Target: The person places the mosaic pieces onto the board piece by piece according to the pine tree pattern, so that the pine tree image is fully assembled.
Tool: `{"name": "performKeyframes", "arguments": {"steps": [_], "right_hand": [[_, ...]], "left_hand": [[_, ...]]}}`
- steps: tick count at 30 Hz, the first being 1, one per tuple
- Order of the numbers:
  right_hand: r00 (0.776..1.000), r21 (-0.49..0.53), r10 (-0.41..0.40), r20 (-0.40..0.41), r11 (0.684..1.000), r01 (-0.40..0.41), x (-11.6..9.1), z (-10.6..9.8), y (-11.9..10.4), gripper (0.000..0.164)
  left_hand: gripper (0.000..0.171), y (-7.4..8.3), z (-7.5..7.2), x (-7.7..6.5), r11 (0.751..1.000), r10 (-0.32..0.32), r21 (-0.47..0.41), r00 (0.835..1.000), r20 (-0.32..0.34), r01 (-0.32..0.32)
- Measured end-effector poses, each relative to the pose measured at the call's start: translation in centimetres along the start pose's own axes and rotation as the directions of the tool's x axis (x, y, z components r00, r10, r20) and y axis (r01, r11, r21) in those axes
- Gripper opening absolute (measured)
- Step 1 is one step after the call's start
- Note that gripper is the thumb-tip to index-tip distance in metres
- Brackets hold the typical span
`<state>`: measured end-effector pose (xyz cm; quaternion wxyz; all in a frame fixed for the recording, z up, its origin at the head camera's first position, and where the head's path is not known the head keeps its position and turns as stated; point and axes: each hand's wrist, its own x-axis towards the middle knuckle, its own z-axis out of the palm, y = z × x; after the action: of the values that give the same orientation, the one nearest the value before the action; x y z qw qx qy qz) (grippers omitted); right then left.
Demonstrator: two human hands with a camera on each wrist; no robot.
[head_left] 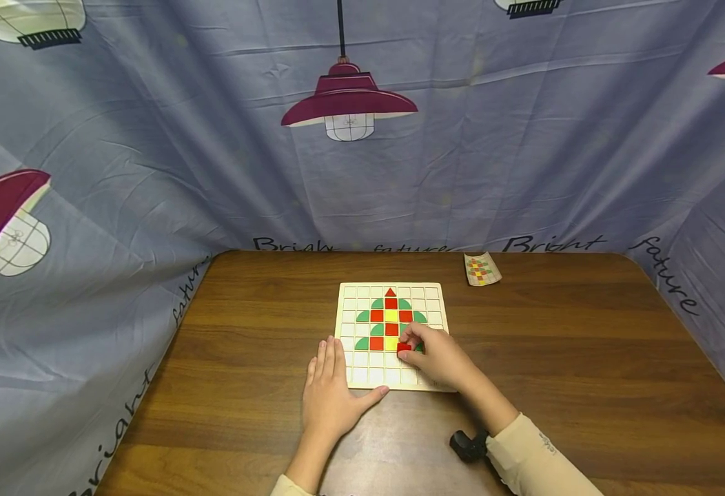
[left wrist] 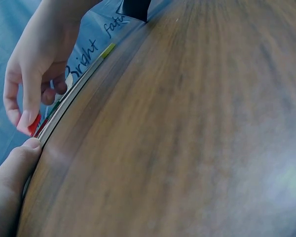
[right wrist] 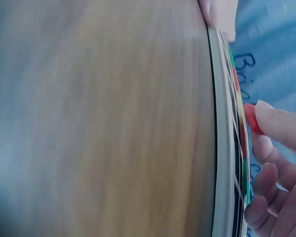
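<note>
A pale gridded board (head_left: 362, 378) lies on the table, its cells partly filled with red, yellow and green pieces in a tree-like pattern. A red triangle (head_left: 390, 293) tops the pattern. My right hand (head_left: 440, 355) pinches a red square tile (head_left: 404, 348) between thumb and fingers, just right of a yellow square (head_left: 391, 344). In the right wrist view the tile (right wrist: 252, 118) is tilted at the thumb tip. My left hand (head_left: 331, 403) rests by the board's lower left corner with straight fingers, its thumb along the near edge. The right hand hides some green pieces.
A small curled card (head_left: 482, 269) with a similar coloured pattern lies at the far right of the board. The brown wooden table (head_left: 263, 310) meets a blue-grey printed curtain (head_left: 493, 165) behind. A black device (head_left: 469, 446) sits at the right wrist.
</note>
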<state>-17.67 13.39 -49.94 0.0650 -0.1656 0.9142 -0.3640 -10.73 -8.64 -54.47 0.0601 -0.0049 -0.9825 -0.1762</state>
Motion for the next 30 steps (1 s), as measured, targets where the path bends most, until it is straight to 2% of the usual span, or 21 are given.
{"name": "performKeyframes", "arguments": {"steps": [19, 30], "right_hand": [[0.998, -0.145, -0.056, -0.031, 0.988, 0.051, 0.2, 1.7, -1.5, 0.017], [0.998, -0.157, -0.065, -0.026, 0.986, 0.060, 0.2, 1.8, -1.6, 0.017]], "left_hand": [[0.128, -0.1, 0.1, 0.0, 1.000, 0.003, 0.005, 1.000, -0.010, -0.003], [0.128, 0.0, 0.1, 0.0, 1.000, 0.004, 0.006, 1.000, -0.008, -0.004]]}}
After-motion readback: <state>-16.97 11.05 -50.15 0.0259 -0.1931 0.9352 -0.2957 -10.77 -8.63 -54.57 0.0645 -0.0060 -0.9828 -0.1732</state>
